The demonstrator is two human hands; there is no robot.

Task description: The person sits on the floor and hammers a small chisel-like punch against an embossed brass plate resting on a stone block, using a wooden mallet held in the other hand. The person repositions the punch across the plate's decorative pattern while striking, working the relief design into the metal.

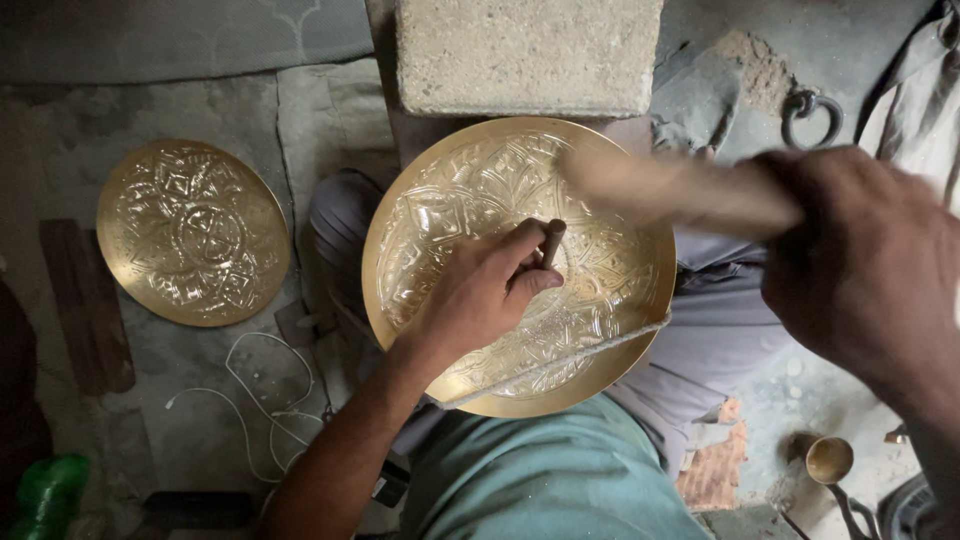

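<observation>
A round brass plate (610, 270) with embossed floral relief rests tilted on the lap. A short punch (552, 240) stands at its centre; a blurred wooden mallet (680, 190) hangs above its right rim.

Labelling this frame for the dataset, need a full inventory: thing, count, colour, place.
brass plate: 1, gold, embossed, centre, on the person's lap
second brass plate: 1, gold, embossed, on the floor at left
punch: 1, dark brown, upright on the centre plate
wooden handle: 1, tan, blurred, above the centre plate
stone block: 1, grey-beige, top centre
cord: 1, pale, across the plate's lower edge
white cable: 1, floor, lower left
metal ring: 1, dark, top right
small cup: 1, brass, lower right
left hand: holds the punch
right hand: grips the wooden handle
</observation>
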